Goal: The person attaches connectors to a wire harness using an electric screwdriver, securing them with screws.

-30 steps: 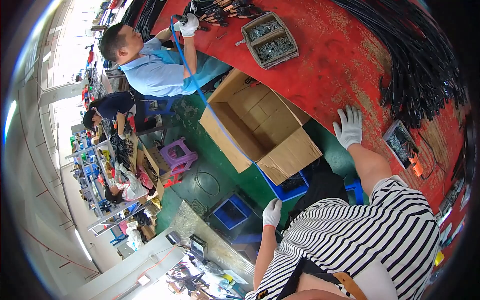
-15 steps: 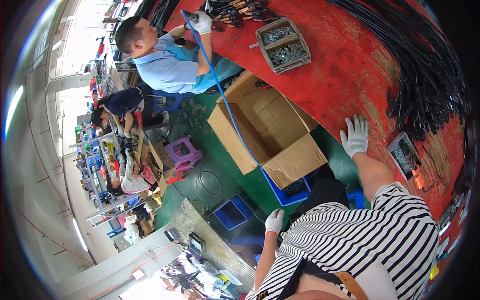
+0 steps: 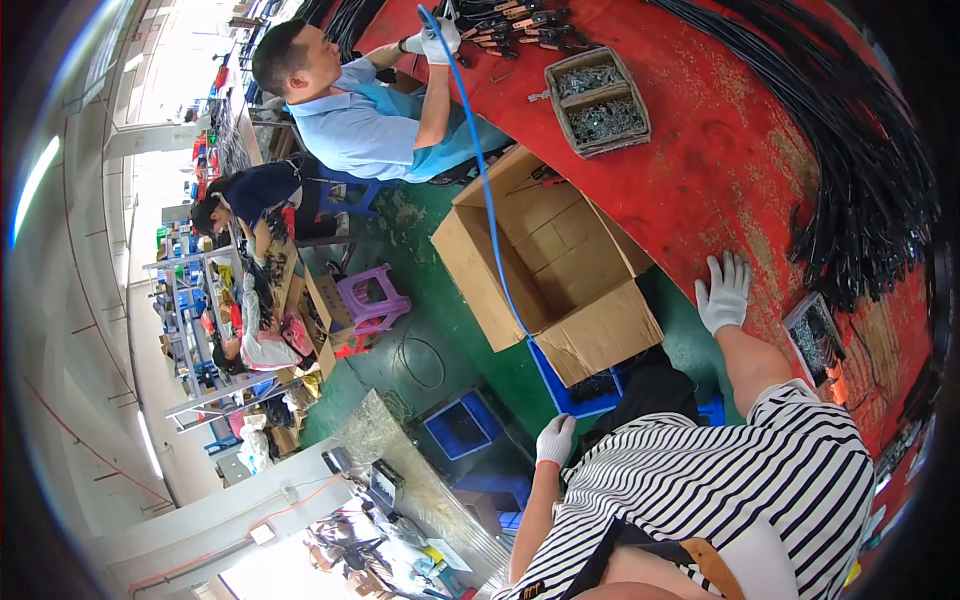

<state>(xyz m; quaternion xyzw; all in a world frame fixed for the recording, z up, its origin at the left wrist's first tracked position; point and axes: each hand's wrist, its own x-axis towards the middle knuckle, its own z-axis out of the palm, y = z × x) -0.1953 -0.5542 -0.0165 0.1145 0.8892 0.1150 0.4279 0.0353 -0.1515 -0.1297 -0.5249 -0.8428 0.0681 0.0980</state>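
Observation:
My right hand [image 3: 722, 290], in a white glove, lies flat with spread fingers on the edge of the red table [image 3: 720, 180]. My left hand [image 3: 555, 438], also gloved, hangs beside my striped shirt above the green floor with nothing in it. An open cardboard box [image 3: 560, 270] stands on the floor just left of my right hand. A thin blue hose [image 3: 480, 170] runs from that box up to the gloved hand of a person in a light blue shirt [image 3: 370, 120] at the far end of the table.
A bundle of black cables [image 3: 860, 170] lies on the table at the right. A tray of metal parts [image 3: 598, 100] and a smaller parts tray [image 3: 818, 340] sit on the table. Blue crates [image 3: 460, 425] and a purple stool [image 3: 372, 300] stand on the floor.
The view has shifted, so everything sits further right and lower. My right hand stays on the table edge. The other person has lifted the blue hose higher.

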